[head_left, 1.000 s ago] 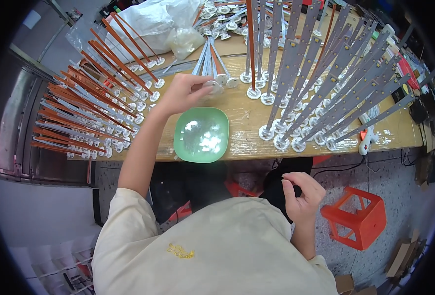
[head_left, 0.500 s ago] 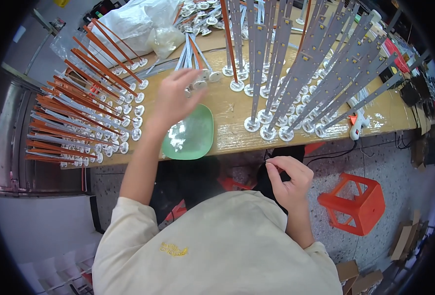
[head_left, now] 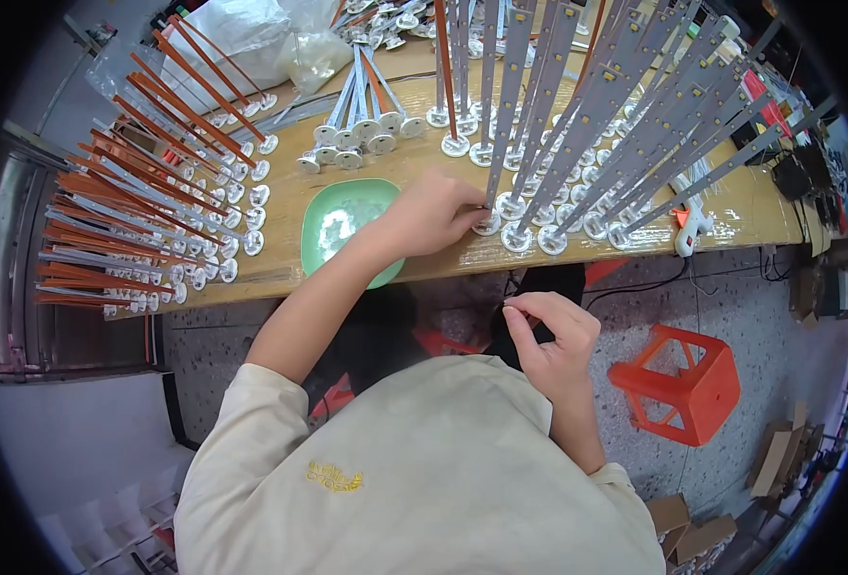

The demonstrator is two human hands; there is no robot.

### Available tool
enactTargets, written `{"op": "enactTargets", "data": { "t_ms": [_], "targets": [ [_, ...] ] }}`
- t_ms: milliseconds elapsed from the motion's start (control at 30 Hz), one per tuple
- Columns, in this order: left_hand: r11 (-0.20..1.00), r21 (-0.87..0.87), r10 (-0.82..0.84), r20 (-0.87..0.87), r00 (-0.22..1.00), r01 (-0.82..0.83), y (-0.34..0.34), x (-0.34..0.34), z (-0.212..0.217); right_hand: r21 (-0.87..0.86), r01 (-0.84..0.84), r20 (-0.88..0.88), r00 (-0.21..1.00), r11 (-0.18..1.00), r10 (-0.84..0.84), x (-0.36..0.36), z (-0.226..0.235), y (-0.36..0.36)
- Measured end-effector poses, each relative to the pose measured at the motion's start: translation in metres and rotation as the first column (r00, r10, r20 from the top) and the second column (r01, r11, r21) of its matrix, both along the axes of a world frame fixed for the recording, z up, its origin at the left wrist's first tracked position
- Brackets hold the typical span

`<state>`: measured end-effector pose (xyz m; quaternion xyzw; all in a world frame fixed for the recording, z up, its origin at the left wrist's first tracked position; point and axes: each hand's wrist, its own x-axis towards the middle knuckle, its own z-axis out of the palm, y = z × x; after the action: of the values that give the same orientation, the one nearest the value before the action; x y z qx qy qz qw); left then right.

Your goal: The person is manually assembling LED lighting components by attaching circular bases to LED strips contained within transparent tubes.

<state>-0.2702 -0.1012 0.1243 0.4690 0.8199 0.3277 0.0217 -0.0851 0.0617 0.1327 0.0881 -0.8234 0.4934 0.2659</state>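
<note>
My left hand [head_left: 433, 213] reaches over the wooden bench [head_left: 280, 206], and its fingertips close on the white round base [head_left: 487, 226] of a long silver strip [head_left: 510, 105] in the front row. Just left of that hand sits a green bowl [head_left: 314, 244] holding small clear pieces. My right hand [head_left: 553, 335] stays close to my chest, below the bench edge, with thumb and fingers pinched on a small pale piece that is too small to make out.
Orange and silver strips with round bases [head_left: 127, 211] fan out at the left. More silver strips [head_left: 654, 125] fill the right. A small bundle [head_left: 361, 105] lies behind the bowl. A white hand tool [head_left: 692, 222] lies near the front edge. An orange stool [head_left: 683, 383] stands on the floor.
My left hand has moved from the bundle behind the bowl to the right, down onto the front row of round bases. My right hand has kept its pinch near my chest.
</note>
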Motion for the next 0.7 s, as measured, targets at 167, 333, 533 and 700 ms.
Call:
{"op": "enactTargets", "data": {
  "t_ms": [167,333,533,700],
  "targets": [
    [0.973,0.096,0.174,0.289,0.941,-0.209,-0.020,0.020,0.032,0.024,0.085,-0.043,0.996,0.996,-0.084,-0.004,0.001,-0.008],
    [0.868,0.349,0.040,0.661,0.749,-0.354,-0.057,0.063,0.050,0.022,0.104,-0.248,0.964,0.994,-0.095,-0.029,0.001,-0.036],
    [0.723,0.411,0.001,0.804,0.595,-0.555,-0.073,0.097,0.042,0.042,-0.073,-0.370,0.925,0.996,0.083,-0.049,0.007,-0.064],
    [0.643,0.489,-0.107,0.819,0.564,-0.589,-0.076,0.113,0.040,-0.012,-0.068,-0.315,0.947,0.998,0.061,-0.045,0.009,-0.075]
  ]
}}
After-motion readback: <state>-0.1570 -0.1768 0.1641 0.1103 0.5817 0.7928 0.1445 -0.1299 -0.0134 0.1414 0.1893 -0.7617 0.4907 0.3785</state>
